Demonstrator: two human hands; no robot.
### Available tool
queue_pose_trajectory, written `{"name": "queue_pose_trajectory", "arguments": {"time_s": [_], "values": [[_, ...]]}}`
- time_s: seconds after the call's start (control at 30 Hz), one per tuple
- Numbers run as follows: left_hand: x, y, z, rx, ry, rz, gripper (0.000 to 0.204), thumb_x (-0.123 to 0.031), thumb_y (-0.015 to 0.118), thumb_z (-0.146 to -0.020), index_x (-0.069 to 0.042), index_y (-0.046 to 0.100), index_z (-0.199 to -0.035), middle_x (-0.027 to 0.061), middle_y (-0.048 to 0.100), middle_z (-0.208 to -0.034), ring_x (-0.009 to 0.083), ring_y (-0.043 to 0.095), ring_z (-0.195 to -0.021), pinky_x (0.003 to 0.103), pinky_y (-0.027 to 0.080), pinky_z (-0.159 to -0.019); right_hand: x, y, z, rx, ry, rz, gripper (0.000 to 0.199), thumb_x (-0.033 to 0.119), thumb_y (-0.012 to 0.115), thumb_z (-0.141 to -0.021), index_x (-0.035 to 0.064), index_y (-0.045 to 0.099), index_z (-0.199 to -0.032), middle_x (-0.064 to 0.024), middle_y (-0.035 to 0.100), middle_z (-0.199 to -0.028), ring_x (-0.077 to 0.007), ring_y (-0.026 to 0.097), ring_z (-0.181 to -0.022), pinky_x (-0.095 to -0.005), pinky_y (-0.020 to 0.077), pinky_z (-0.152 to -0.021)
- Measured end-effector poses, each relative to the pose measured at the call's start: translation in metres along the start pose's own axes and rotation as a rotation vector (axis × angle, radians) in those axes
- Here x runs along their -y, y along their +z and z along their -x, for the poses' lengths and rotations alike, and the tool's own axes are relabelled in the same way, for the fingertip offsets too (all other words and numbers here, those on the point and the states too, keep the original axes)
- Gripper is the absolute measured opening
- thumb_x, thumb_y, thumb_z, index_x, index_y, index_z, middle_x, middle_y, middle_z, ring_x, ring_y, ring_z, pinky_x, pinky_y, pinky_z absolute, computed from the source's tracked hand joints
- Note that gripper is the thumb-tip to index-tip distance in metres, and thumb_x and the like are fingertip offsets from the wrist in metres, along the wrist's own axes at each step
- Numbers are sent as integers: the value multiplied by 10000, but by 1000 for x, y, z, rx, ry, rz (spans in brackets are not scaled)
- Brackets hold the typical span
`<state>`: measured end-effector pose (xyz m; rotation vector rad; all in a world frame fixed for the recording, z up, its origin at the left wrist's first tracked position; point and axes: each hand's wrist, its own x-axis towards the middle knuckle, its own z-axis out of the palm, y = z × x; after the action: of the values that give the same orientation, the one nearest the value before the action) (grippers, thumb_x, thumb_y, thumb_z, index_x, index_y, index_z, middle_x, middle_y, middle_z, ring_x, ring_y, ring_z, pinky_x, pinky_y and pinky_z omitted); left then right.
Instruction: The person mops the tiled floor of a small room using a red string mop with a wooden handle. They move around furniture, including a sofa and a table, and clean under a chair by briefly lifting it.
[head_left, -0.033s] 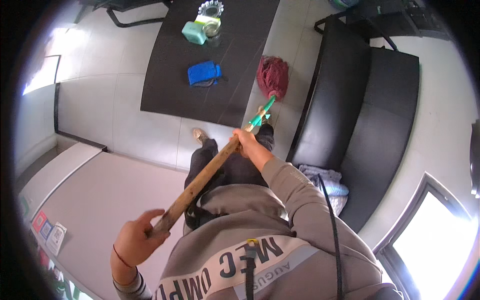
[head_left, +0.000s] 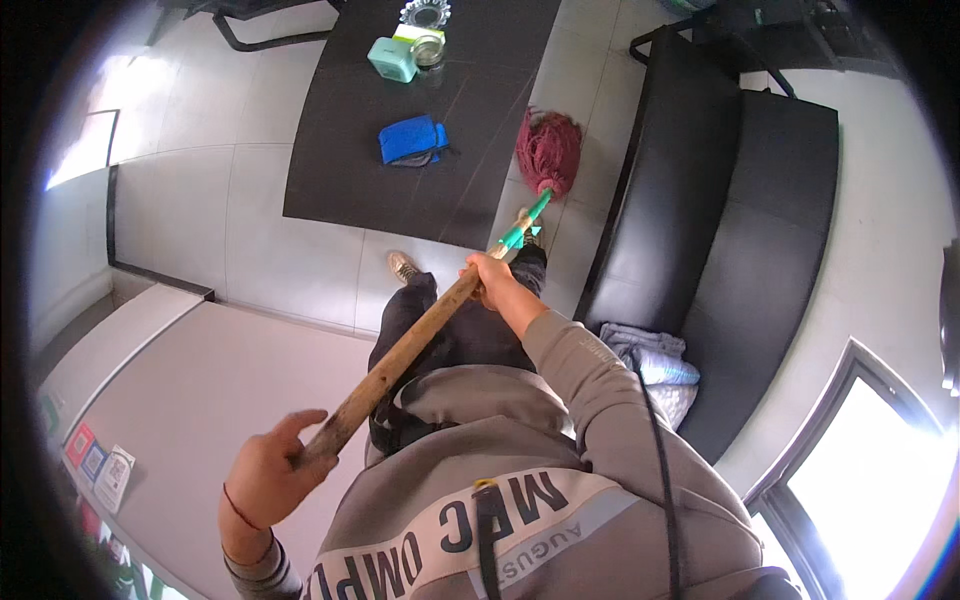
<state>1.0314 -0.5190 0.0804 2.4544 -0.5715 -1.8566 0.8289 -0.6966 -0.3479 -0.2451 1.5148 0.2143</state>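
A mop with a wooden handle slants across my front. My left hand is closed round its upper end, with one finger lifted along the wood. Farther down the shaft, my right hand wraps round the handle. Beyond it the shaft turns green where it meets the dark red mop head. The strands lie on the floor tiles in the gap between a black table and a black bench. My shoes stand on either side of the table's near right corner, the right one partly hidden by the shaft.
The black table bears a folded blue cloth item, a mint-green box and a glass jar. On the right, the black bench holds folded fabric. A pale counter lies at my left.
The view has shifted very slightly, so the table and its things sit a little higher. Both hands keep their hold on the mop, and the mop head has barely moved.
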Motion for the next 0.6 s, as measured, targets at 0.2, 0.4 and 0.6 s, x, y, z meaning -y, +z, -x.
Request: {"name": "queue_pose_trajectory", "arguments": {"time_s": [0.2,0.4,0.6], "values": [[43,-64,34,190,425,30,797,-135,836,-662,-27,462,-1357,140,677,-785,194,670,-672,271,500,-600,-53,32,17,49,23,-136,181,216,634,-830,80,555,-919,-67,640,-821,-213,649,-694,-438,559,-611],[18,-73,18,161,932,-17,655,-243,818,-643,-46,603,-1230,80,639,-655,220,629,-504,302,492,-508,-73,38,46,30,50,-207,151,166,647,-822,80,546,-895,-54,620,-768,-203,645,-682,-385,549,-596],[6,-88,8,-139,1342,-473,422,-310,621,-748,-93,676,-1106,-10,456,-557,181,444,-460,337,431,-520,-87,60,29,57,-48,-430,158,195,623,-860,82,528,-917,-69,594,-778,-227,631,-674,-416,544,-571]]}}
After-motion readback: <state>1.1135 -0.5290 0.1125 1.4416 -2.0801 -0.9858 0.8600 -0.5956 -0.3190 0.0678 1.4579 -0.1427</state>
